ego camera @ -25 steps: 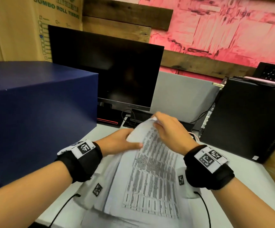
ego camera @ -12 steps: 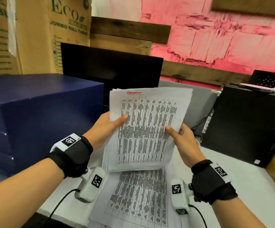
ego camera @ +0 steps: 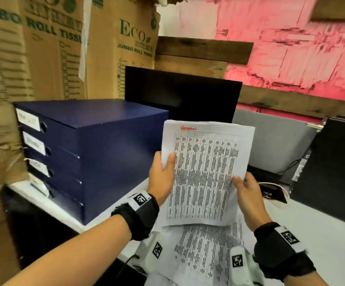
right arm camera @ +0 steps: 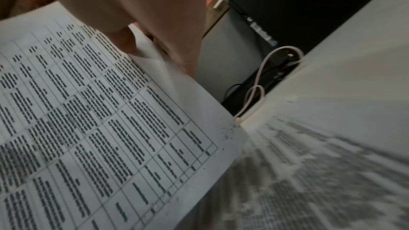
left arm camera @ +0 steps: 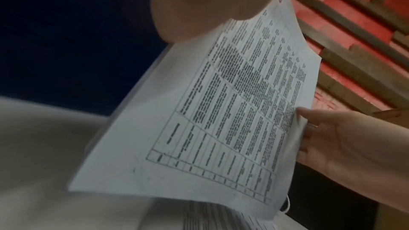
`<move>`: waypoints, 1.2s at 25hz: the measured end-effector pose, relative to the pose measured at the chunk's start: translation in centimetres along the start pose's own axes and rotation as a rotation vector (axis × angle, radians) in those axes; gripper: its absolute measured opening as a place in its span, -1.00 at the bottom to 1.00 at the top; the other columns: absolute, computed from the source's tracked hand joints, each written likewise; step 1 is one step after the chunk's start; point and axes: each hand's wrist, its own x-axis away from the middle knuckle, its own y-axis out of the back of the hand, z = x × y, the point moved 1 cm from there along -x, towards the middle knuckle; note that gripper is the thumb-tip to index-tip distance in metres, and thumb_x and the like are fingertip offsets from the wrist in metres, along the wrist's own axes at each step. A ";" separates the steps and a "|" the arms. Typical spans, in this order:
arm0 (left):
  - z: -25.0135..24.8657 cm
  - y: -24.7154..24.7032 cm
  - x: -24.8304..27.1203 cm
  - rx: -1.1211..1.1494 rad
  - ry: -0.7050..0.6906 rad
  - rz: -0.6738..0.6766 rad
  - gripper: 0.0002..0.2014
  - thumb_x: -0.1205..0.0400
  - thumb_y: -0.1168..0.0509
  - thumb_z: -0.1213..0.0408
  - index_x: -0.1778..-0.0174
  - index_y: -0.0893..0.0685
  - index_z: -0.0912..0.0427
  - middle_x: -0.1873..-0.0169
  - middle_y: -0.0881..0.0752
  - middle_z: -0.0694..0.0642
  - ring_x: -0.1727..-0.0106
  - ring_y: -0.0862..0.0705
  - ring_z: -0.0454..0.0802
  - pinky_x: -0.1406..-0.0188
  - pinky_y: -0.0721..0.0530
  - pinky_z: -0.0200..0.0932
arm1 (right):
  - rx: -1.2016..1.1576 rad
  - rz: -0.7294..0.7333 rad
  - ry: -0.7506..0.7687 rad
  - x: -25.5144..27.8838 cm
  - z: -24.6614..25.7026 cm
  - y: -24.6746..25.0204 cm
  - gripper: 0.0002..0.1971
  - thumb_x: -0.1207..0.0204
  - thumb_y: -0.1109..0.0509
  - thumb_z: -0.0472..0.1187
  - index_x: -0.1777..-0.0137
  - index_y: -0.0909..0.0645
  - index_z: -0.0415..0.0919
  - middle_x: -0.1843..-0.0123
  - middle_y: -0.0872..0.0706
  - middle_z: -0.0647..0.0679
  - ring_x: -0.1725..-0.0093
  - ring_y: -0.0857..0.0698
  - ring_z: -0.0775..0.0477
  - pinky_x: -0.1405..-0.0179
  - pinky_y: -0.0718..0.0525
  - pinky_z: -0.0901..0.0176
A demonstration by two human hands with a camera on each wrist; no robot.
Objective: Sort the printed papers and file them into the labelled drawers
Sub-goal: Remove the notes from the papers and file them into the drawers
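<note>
You're holding a thin matt paper sheet [ego camera: 205, 174], slightly creased and densely printed in black, with a red handwritten mark on top. More printed paper [ego camera: 206, 254] lies on the smooth, pale worktop [ego camera: 316, 240]. Your drawer unit [ego camera: 97, 149] looks like matt navy board with white paper labels. Behind it, rough brown corrugated cardboard boxes [ego camera: 49, 58], a glossy black monitor [ego camera: 181, 96], coarse wooden planks [ego camera: 200, 54].
</note>
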 end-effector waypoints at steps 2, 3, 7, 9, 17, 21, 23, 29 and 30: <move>-2.1 1.2 -0.4 -0.105 -0.117 -0.080 -0.83 -0.77 -0.07 0.09 -0.08 -0.47 0.09 0.11 -0.70 -0.10 0.20 -0.67 -0.37 0.24 -0.62 -0.35 | -0.021 0.004 0.067 -0.4 1.2 -1.4 -0.88 -0.73 -0.16 -0.16 -0.11 -0.52 0.04 -0.12 -0.66 0.20 -0.12 -0.62 0.26 -0.14 -0.54 0.24; -3.2 2.3 -0.4 -0.161 -0.190 -0.119 -0.87 -0.78 -0.04 0.12 -0.04 -0.44 0.04 0.14 -0.69 -0.07 0.23 -0.66 -0.31 0.28 -0.62 -0.33 | -0.036 0.024 0.096 -0.4 1.8 -2.5 -0.89 -0.74 -0.16 -0.15 -0.13 -0.51 0.02 -0.12 -0.65 0.22 -0.11 -0.61 0.29 -0.11 -0.54 0.28; -6.9 8.2 0.7 -0.331 -0.409 -0.199 -0.87 -0.79 0.00 0.12 0.04 -0.36 -0.18 0.16 -0.71 0.01 0.20 -0.69 -0.09 0.27 -0.67 -0.12 | -0.089 0.134 0.165 0.7 3.3 -7.9 -0.82 -0.74 -0.14 -0.18 -0.26 -0.47 0.02 -0.16 -0.63 0.27 -0.12 -0.61 0.34 -0.04 -0.52 0.40; -7.7 11.5 1.7 -0.385 -0.429 -0.232 -0.87 -0.79 -0.01 0.13 0.05 -0.38 -0.18 0.19 -0.70 0.01 0.24 -0.68 -0.10 0.31 -0.64 -0.15 | -0.099 0.187 0.179 1.7 3.4 -10.6 -0.84 -0.74 -0.14 -0.20 -0.21 -0.49 0.02 -0.12 -0.65 0.25 -0.08 -0.62 0.34 -0.01 -0.52 0.39; -2.2 24.6 4.5 -0.614 -0.055 -0.343 -0.80 -0.73 -0.11 0.33 -0.26 -0.36 0.12 0.19 -0.55 0.07 0.14 -0.59 0.07 0.00 -0.58 0.04 | -0.036 0.258 0.206 5.0 2.6 -15.7 -0.87 -0.75 -0.13 -0.21 -0.10 -0.49 0.01 -0.04 -0.67 0.19 -0.03 -0.65 0.22 0.04 -0.55 0.32; 1.0 28.1 4.2 -0.724 0.279 -0.329 -0.73 -0.63 -0.11 0.49 -0.09 -0.69 0.29 0.49 -0.51 0.07 0.48 -0.48 -0.01 0.52 -0.38 -0.25 | 0.002 0.214 0.228 5.1 2.4 -15.5 -0.89 -0.75 -0.13 -0.22 -0.12 -0.48 -0.07 -0.04 -0.67 0.16 -0.04 -0.64 0.21 0.02 -0.54 0.31; 1.8 27.8 4.1 -0.677 0.373 -0.321 -0.75 -0.67 -0.12 0.43 -0.15 -0.68 0.23 0.48 -0.49 0.04 0.48 -0.45 -0.04 0.53 -0.36 -0.24 | 0.022 0.208 0.230 5.0 2.4 -15.3 -0.89 -0.75 -0.13 -0.21 -0.10 -0.49 -0.08 -0.05 -0.68 0.10 -0.04 -0.65 0.17 0.01 -0.56 0.28; 0.1 26.9 0.0 -0.641 0.174 -0.382 -0.63 -0.66 -0.13 0.34 -0.38 -0.56 0.11 0.23 -0.63 0.21 -0.02 -0.62 0.30 -0.14 -0.58 0.12 | 0.049 0.176 0.246 4.4 2.6 -15.5 -0.87 -0.74 -0.15 -0.20 0.00 -0.49 0.00 0.02 -0.66 0.07 0.05 -0.62 0.12 0.05 -0.57 0.20; -0.8 26.7 -0.7 -0.664 0.152 -0.386 -0.62 -0.65 -0.13 0.35 -0.39 -0.54 0.06 0.12 -0.62 0.22 -0.07 -0.57 0.25 -0.21 -0.52 0.08 | 0.044 0.178 0.242 4.3 2.5 -15.7 -0.89 -0.74 -0.15 -0.20 -0.04 -0.50 -0.02 -0.01 -0.67 0.06 0.01 -0.64 0.09 0.01 -0.59 0.17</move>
